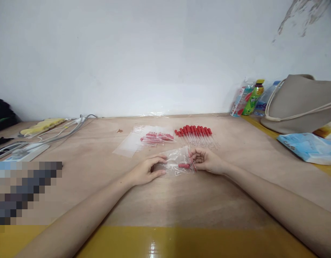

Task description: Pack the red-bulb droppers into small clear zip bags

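Between my hands, just above or on the wooden table, is a clear zip bag (174, 157) with a red strip along its right end. Inside it lies a dropper with a red bulb (184, 166) and a thin clear stem pointing left. My left hand (147, 170) grips the bag's left end between thumb and fingers. At the red-striped end, my right hand (205, 160) is closed on the bag's edge with curled fingers. Beyond the bag, several similar red-bulbed glass droppers (193, 130) lie side by side in a row, bulbs toward the wall.
Left of the loose droppers is a pile of bags with red-bulbed droppers (156, 137), beside flat clear bags (127, 145). Cables (71, 130) and a power strip (24, 152) lie at left. Bottles (253, 98), a grey bag (302, 104) and a blue packet (307, 147) stand right.
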A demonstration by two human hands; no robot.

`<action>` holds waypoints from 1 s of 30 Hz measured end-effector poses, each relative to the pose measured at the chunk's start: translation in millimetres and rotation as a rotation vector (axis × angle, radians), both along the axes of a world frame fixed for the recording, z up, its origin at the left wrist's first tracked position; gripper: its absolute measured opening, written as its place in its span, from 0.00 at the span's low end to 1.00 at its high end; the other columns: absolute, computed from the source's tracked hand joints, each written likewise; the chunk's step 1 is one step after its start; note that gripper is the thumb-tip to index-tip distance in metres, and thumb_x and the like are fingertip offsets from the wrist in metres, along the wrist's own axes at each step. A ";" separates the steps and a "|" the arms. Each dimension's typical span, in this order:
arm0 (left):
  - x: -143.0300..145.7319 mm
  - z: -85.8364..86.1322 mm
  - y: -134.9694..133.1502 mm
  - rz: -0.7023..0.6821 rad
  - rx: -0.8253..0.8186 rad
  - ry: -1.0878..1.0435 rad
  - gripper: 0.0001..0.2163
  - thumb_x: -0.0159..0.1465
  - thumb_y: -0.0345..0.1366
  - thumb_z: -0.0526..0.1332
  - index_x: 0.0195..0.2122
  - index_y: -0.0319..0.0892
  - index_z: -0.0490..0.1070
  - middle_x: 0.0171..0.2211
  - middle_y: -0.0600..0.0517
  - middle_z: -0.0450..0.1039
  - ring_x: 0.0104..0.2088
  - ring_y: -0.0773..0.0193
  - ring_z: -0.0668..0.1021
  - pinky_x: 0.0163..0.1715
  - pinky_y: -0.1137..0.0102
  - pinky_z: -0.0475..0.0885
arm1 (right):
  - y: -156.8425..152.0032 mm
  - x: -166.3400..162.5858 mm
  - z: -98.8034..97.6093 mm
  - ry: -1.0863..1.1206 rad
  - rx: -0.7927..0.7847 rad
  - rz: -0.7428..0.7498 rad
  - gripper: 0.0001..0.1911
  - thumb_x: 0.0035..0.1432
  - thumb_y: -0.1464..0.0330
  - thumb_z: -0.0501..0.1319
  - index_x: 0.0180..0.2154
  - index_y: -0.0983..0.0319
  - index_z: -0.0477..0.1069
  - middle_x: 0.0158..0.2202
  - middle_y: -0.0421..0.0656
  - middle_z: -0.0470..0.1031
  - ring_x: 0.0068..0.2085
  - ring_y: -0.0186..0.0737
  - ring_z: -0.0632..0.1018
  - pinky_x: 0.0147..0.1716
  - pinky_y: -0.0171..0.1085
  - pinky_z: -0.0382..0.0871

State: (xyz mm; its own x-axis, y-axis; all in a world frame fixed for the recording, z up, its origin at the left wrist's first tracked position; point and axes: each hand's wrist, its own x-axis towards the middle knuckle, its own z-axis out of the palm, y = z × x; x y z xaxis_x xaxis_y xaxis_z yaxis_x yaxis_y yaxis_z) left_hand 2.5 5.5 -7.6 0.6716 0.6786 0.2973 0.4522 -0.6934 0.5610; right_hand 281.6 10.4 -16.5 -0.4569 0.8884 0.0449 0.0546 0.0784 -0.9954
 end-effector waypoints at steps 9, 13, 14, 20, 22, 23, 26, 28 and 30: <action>-0.8 1.9 -1.0 -0.013 0.007 0.017 0.11 0.61 0.37 0.59 0.45 0.43 0.67 0.54 0.46 0.64 0.53 0.59 0.69 0.50 0.64 0.66 | -1.6 4.0 0.5 -0.004 0.059 0.069 0.21 0.41 0.71 0.66 0.39 0.61 0.63 0.31 0.38 0.72 0.31 0.31 0.73 0.31 0.33 0.67; -0.1 4.7 -2.1 0.008 0.009 0.025 0.08 0.60 0.38 0.60 0.39 0.42 0.66 0.53 0.46 0.64 0.51 0.58 0.70 0.48 0.64 0.67 | 5.5 4.4 2.3 -0.110 0.126 -0.124 0.16 0.42 0.68 0.65 0.36 0.62 0.65 0.29 0.39 0.71 0.27 0.30 0.71 0.26 0.32 0.65; 0.1 5.2 -2.4 0.013 -0.001 0.031 0.08 0.60 0.39 0.59 0.38 0.42 0.65 0.52 0.46 0.64 0.50 0.59 0.70 0.46 0.65 0.68 | 8.3 4.8 4.1 -0.185 0.166 -0.199 0.14 0.43 0.67 0.64 0.34 0.62 0.66 0.28 0.39 0.70 0.25 0.30 0.70 0.24 0.32 0.64; -0.5 5.5 -1.5 0.058 -0.081 0.034 0.09 0.62 0.42 0.57 0.34 0.41 0.68 0.54 0.46 0.64 0.49 0.57 0.72 0.41 0.66 0.70 | 33.7 -7.1 21.1 -0.657 0.583 -0.435 0.04 0.49 0.69 0.57 0.27 0.62 0.70 0.27 0.41 0.73 0.29 0.36 0.72 0.29 0.34 0.63; -1.0 5.7 -1.0 0.074 -0.116 0.035 0.10 0.63 0.42 0.56 0.32 0.41 0.70 0.54 0.46 0.65 0.50 0.56 0.72 0.42 0.65 0.70 | 44.9 -19.3 26.0 -0.784 0.616 -0.471 0.06 0.51 0.69 0.57 0.26 0.61 0.70 0.29 0.43 0.75 0.33 0.38 0.74 0.32 0.34 0.63; -1.4 5.8 -0.8 0.082 -0.126 0.032 0.11 0.62 0.43 0.56 0.32 0.41 0.71 0.54 0.46 0.65 0.50 0.56 0.72 0.43 0.65 0.69 | 50.6 -26.3 27.9 -0.843 0.590 -0.505 0.07 0.52 0.67 0.56 0.26 0.61 0.71 0.30 0.44 0.75 0.34 0.39 0.74 0.33 0.35 0.64; -2.7 6.0 -0.9 0.097 -0.144 0.019 0.11 0.60 0.44 0.60 0.32 0.40 0.72 0.55 0.45 0.65 0.50 0.54 0.72 0.44 0.64 0.70 | 66.2 -46.3 32.0 -0.986 0.431 -0.597 0.16 0.54 0.56 0.55 0.28 0.62 0.72 0.33 0.49 0.76 0.38 0.46 0.75 0.34 0.39 0.66; -3.8 5.7 -0.5 0.088 -0.161 0.019 0.12 0.58 0.45 0.61 0.34 0.41 0.74 0.55 0.45 0.65 0.50 0.53 0.73 0.44 0.62 0.70 | 74.1 -56.0 33.6 -1.042 0.328 -0.618 0.22 0.54 0.52 0.54 0.30 0.63 0.73 0.35 0.52 0.75 0.39 0.50 0.76 0.35 0.42 0.67; -5.0 5.1 0.7 0.058 -0.170 0.012 0.11 0.58 0.44 0.62 0.35 0.42 0.75 0.54 0.45 0.66 0.51 0.53 0.72 0.47 0.60 0.69 | 80.0 -61.6 34.4 -1.068 0.251 -0.615 0.24 0.54 0.50 0.52 0.33 0.63 0.73 0.36 0.54 0.75 0.41 0.52 0.76 0.37 0.44 0.67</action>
